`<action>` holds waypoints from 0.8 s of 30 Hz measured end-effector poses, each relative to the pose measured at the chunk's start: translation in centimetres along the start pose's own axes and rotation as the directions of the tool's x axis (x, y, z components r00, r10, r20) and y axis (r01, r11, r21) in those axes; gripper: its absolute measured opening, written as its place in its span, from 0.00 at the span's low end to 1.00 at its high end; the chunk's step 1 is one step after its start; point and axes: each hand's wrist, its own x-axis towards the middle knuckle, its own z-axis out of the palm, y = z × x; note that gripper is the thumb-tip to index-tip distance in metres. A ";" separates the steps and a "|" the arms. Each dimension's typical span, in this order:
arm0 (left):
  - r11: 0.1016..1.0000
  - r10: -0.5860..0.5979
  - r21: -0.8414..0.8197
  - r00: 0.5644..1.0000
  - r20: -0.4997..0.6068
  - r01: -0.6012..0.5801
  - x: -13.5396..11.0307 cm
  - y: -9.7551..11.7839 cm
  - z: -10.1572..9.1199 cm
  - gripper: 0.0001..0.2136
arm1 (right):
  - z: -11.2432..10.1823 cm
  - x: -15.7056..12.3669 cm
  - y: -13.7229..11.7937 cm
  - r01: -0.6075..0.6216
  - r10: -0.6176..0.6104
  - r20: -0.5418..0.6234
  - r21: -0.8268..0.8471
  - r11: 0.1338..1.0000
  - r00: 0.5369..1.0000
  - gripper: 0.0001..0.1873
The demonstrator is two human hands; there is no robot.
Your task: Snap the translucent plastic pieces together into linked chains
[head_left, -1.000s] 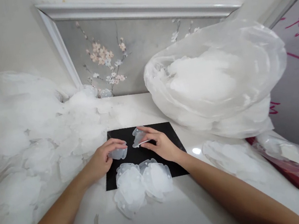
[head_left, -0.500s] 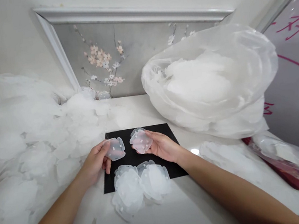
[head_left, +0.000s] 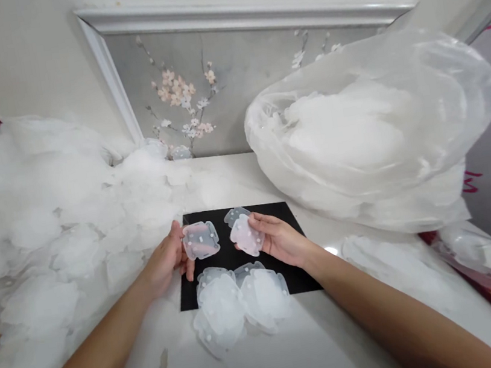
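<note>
Now the left hand (head_left: pixel 167 257) grips a translucent piece (head_left: pixel 202 240) between its fingers (head_left: pixel 189 270), the right hand (head_left: pixel 283 242) a whiter piece (head_left: pixel 245 237).

Heap of pieces (head_left: pixel 69 202) at left, bag (head_left: pixel 330 202) at back right, mat (head_left: pixel 228 256) between, piles (head_left: pixel 222 309) across its near edge, picture (head_left: pixel 236 88) behind

The left hand (head_left: pixel 171 256) holds a clear plastic piece (head_left: pixel 201 240) over a black mat (head_left: pixel 229 260) — the right hand (head_left: pixel 279 240) holds a second piece (head_left: pixel 245 233). More pieces (head_left: pixel 221 306) cross the mat's near edge. A plastic bag (head_left: pixel 342 194) sits far right — a heap (head_left: pixel 47 205), left.
</note>
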 end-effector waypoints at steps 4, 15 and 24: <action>0.996 -0.008 0.086 0.999 0.043 0.004 -0.7 0.3 -0.3 0.29 | 0.7 -1.3 -1.0 0.008 0.097 0.280 -0.351 0.937 0.955 0.12; 0.466 0.245 0.872 0.969 0.033 -0.147 -3.2 1.5 0.6 0.19 | -1.4 0.6 0.0 0.359 -0.443 0.263 -0.922 0.146 0.857 0.07; 0.218 0.432 0.975 0.891 -0.139 0.046 -1.2 0.8 -5.5 0.07 | -0.5 1.0 -0.2 0.292 -0.503 -0.052 -0.760 0.580 0.863 0.14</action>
